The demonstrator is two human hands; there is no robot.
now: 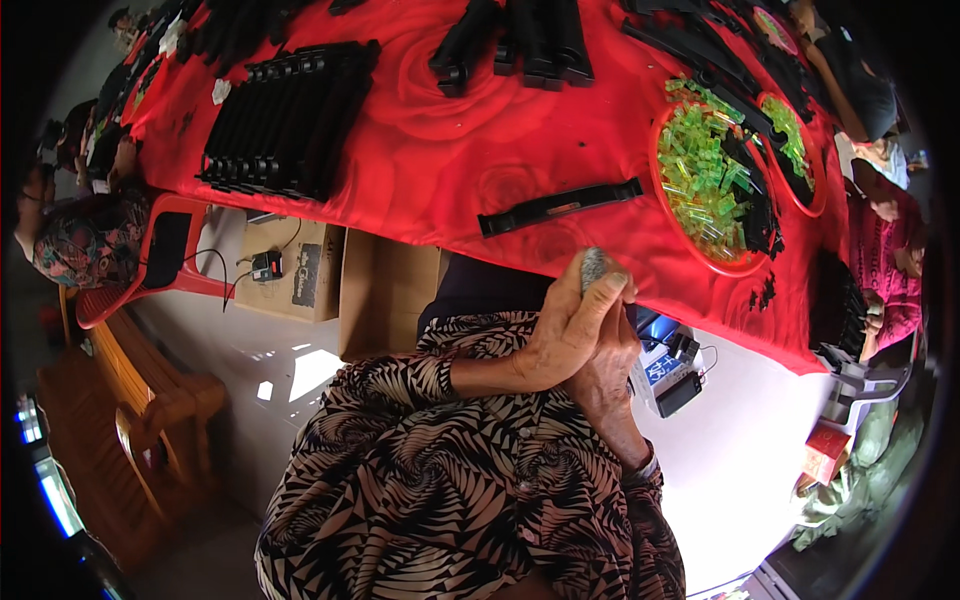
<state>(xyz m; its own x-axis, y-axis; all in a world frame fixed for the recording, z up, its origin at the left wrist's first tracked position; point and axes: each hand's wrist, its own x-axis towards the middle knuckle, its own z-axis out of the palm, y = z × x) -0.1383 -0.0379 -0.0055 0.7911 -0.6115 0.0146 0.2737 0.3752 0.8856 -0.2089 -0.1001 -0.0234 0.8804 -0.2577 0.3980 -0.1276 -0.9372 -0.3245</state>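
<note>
My left hand (560, 335) and my right hand (608, 375) are pressed together just in front of the table's near edge. Both are closed, with the fingers folded round each other. A small grey, rough-textured piece (594, 267) shows at the top of the left hand, by the thumb. What lies between the palms is hidden. Beyond the hands, a single long black plastic part (560, 206) rests on the red tablecloth (420, 160), touched by neither hand. Right of it stands a round red basket (668, 228) of small clear yellow-green pieces (700, 165) and some black ones.
A row of black plastic parts (285, 120) lies at the table's left, with more black parts (515, 45) at the back. A second basket (818, 190) stands at the right. Below are cardboard boxes (385, 290) and a red chair (170, 260). Other people sit at both sides.
</note>
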